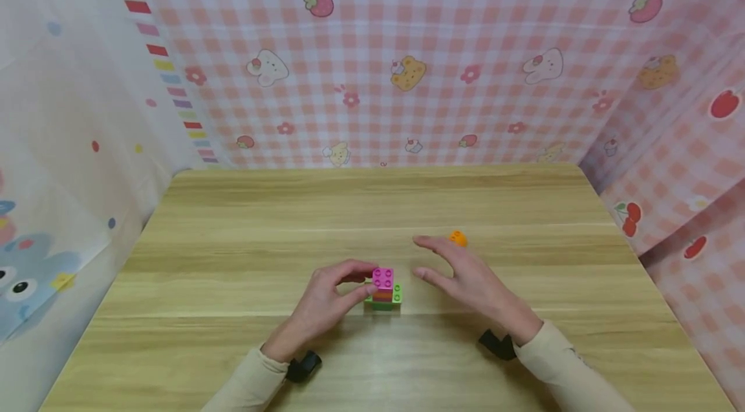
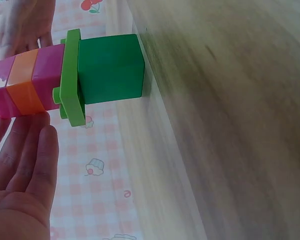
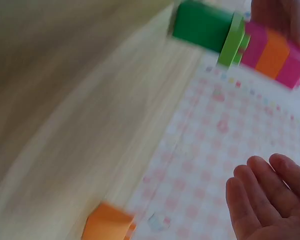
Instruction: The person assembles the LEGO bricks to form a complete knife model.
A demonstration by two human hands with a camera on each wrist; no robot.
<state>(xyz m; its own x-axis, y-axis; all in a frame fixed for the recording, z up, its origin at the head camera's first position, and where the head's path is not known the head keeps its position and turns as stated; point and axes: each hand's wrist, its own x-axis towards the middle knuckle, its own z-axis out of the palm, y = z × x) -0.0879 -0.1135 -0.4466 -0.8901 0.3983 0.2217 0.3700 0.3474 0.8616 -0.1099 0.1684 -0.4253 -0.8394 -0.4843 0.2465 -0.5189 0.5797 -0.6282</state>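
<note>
A small tower of toy building bricks stands upright on the wooden table. From the bottom it has a dark green block (image 2: 112, 69), a wider light green plate (image 2: 72, 77), a magenta brick (image 2: 48, 77), an orange brick (image 2: 25, 82) and a pink top brick (image 1: 383, 278). My left hand (image 1: 326, 295) holds the upper bricks between thumb and fingers. To the tower's right my right hand (image 1: 471, 279) hovers with fingers extended and nothing in it. Just beyond its fingers sits a loose orange brick (image 1: 458, 238), partly hidden by the hand in the head view.
The wooden table (image 1: 233, 218) reaches back to a pink checked curtain (image 1: 372, 114). A white printed cloth (image 1: 70, 140) hangs at the left, and more pink checked cloth (image 1: 687, 179) at the right. Black wrist straps (image 1: 304, 367) show at both sleeves.
</note>
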